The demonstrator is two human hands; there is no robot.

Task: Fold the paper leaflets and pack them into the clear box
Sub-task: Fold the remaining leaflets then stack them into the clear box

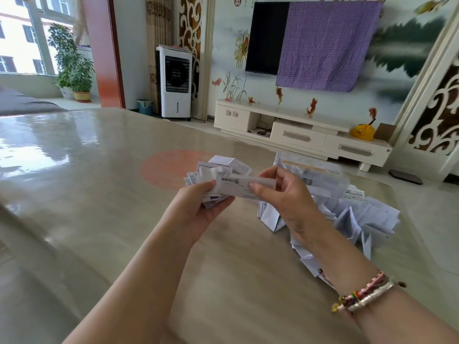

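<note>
A folded white leaflet (244, 186) is held above the table between both hands. My left hand (198, 209) grips its left end together with a bundle of folded leaflets (223, 170). My right hand (283, 194) pinches the right end of that strip. Behind my right hand stands the clear box (320, 172), with papers visible inside it. A loose heap of unfolded leaflets (362, 219) lies on the table to the right, partly hidden by my right forearm.
A glossy beige table (99, 182) with a round pink mark (169, 167) spreads to the left and front. A white TV cabinet (298, 127), a television half draped in purple cloth (325, 43) and a white air cooler (175, 80) stand beyond.
</note>
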